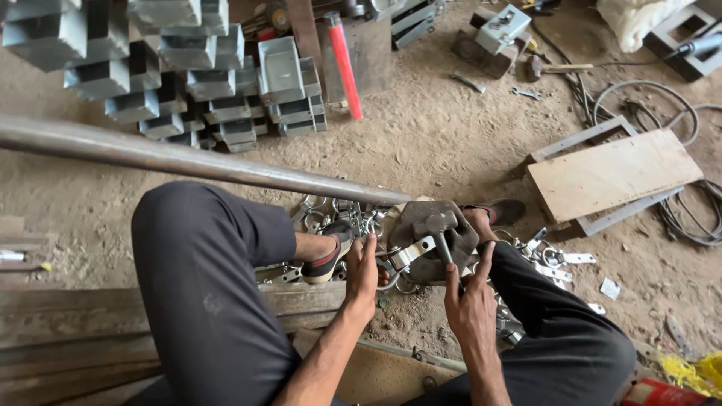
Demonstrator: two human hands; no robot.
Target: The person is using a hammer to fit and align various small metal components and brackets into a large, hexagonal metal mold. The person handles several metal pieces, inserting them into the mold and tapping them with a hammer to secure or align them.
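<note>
I sit low with my knees apart over a dirt floor. My left hand point(363, 272) pinches a bent metal strap clamp point(410, 253) and holds it on a dark steel block point(432, 237) between my feet. My right hand point(470, 297) grips the handle of a hammer point(438, 228), whose head rests over the block just above the clamp. A heap of similar shiny clamps point(338, 213) lies around the block and under my legs.
A long steel pipe point(188, 159) crosses from the left to the block. Stacked grey metal boxes point(188, 68) stand at the back left beside a red-handled tool point(344, 64). A wooden board point(613, 174) on a frame and cables point(692, 203) lie right.
</note>
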